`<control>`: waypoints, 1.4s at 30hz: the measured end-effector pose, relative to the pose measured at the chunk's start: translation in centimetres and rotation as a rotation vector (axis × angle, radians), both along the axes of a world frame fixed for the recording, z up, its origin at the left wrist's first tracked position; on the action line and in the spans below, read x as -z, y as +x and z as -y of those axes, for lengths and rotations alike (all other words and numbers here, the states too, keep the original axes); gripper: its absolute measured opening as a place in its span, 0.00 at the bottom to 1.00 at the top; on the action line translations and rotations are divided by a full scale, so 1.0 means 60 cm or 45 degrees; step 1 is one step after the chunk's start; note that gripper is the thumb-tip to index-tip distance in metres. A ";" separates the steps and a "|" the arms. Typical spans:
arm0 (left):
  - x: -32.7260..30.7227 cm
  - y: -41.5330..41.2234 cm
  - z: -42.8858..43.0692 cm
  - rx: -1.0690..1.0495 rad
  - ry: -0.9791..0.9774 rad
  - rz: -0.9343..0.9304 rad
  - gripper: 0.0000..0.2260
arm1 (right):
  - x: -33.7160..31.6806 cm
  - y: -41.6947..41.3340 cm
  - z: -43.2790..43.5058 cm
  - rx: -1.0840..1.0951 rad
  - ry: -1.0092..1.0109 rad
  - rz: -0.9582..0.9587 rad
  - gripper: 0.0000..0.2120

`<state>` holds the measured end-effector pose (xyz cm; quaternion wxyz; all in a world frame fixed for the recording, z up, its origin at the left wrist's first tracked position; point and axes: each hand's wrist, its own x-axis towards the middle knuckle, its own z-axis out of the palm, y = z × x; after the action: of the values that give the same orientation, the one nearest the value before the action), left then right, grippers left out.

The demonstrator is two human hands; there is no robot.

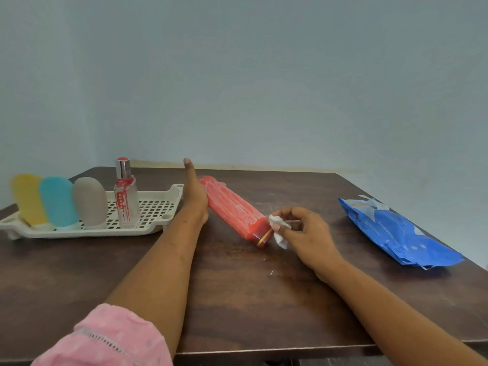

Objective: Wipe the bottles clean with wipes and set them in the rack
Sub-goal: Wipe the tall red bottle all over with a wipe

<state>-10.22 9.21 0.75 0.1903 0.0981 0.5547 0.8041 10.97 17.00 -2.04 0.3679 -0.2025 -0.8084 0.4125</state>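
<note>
A long red bottle (232, 208) lies tilted in the middle of the brown table (237, 299), its cap end toward me. My left hand (194, 196) grips its far end, thumb pointing up. My right hand (303, 228) pinches a crumpled white wipe (278, 228) against the bottle's cap end. The beige slotted rack (155, 207) stands at the left. It holds a yellow bottle (27, 199), a teal bottle (58, 200), a grey bottle (91, 200) and a clear spray bottle with red print (126, 199), all upright.
A blue pack of wipes (396, 233) lies at the right side of the table, close to its right edge. A pale wall rises behind the table. My pink sleeve (105, 339) shows at the bottom left.
</note>
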 end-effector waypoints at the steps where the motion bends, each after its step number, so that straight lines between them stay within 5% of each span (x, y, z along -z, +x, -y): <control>1: -0.004 0.004 0.002 0.030 0.022 -0.046 0.36 | -0.001 -0.003 -0.004 0.011 0.024 -0.006 0.06; 6: -0.015 0.008 0.000 0.059 0.172 -0.174 0.29 | -0.008 -0.028 -0.010 0.020 0.221 -0.080 0.03; 37: -0.014 -0.011 0.003 0.136 0.208 -0.239 0.32 | -0.004 -0.041 -0.019 -0.026 0.397 -0.116 0.05; 42: -0.016 -0.009 0.003 0.105 0.189 -0.243 0.32 | -0.002 -0.034 -0.007 -0.129 0.589 -0.028 0.07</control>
<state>-10.74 9.01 1.69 0.1619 0.2105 0.5048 0.8214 8.94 17.40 -1.91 0.3919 -0.0673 -0.8865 0.2364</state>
